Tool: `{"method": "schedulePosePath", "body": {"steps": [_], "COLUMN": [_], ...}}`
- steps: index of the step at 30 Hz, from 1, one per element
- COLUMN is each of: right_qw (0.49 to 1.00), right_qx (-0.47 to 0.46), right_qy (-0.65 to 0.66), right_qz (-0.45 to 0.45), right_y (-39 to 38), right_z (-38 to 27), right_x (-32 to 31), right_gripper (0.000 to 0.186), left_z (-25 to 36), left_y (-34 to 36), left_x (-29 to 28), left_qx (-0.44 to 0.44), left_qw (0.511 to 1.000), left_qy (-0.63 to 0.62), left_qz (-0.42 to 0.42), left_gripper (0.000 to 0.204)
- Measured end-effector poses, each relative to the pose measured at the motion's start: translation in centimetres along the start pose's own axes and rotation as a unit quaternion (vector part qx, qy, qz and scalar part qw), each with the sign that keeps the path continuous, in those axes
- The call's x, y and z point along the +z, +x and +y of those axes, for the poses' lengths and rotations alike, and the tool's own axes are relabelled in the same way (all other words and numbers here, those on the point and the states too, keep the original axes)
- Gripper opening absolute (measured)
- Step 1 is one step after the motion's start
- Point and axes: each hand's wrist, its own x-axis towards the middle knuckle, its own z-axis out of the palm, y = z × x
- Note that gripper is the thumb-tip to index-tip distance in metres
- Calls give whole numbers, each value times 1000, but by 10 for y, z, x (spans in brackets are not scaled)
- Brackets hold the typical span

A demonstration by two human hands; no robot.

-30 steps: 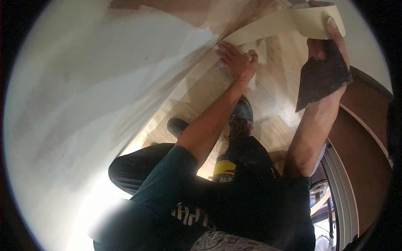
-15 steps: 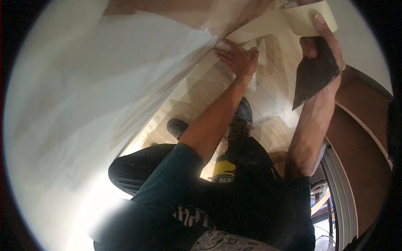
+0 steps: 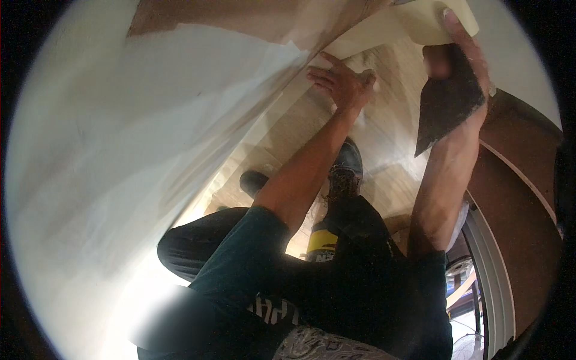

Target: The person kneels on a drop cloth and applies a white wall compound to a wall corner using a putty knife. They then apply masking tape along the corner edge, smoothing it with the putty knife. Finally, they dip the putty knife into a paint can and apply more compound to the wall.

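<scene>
A wide roll of pale yellow masking tape (image 3: 429,21) is gripped by my right hand (image 3: 470,51) at the upper right. The same hand also carries a dark, flat, angular piece (image 3: 451,96) that looks like a scraper blade or stiff sheet; it hangs below the roll. From the roll, a strip of tape (image 3: 363,36) stretches left to the foot of the wall. There my left hand (image 3: 348,84) lies with fingers extended, touching the strip at the wall's lower edge. That hand holds nothing.
A white, patchily coated wall (image 3: 132,120) with a brown area (image 3: 240,18) fills the left. Wood-look flooring (image 3: 390,126) lies under my shoes (image 3: 347,162). Brown curved-looking panels (image 3: 510,192) and a white frame (image 3: 492,264) stand at the right.
The right hand has shifted slightly up and left with the roll and dark piece. My left hand stays nearly in place against the wall's foot.
</scene>
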Motion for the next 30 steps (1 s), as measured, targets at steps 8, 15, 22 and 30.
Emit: {"method": "schedulePosePath", "body": {"steps": [8, 15, 22, 30], "right_qw": [999, 999, 999, 999], "right_qx": [16, 12, 13, -8], "right_qy": [29, 23, -23, -27], "right_qz": [-6, -32, -47, 35], "right_y": [-3, -4, -6, -16], "right_z": [3, 3, 1, -11], "right_x": [1, 1, 0, 32], "right_gripper": [23, 19, 21, 29], "left_z": [5, 19, 17, 13], "left_y": [6, 10, 10, 11], "left_x": [0, -1, 0, 6], "left_qx": [-53, -102, -100, -84], "left_qw": [998, 995, 994, 995], "left_qy": [-5, 18, 20, 34], "left_qz": [17, 11, 27, 48], "left_gripper": [140, 144, 143, 138]}}
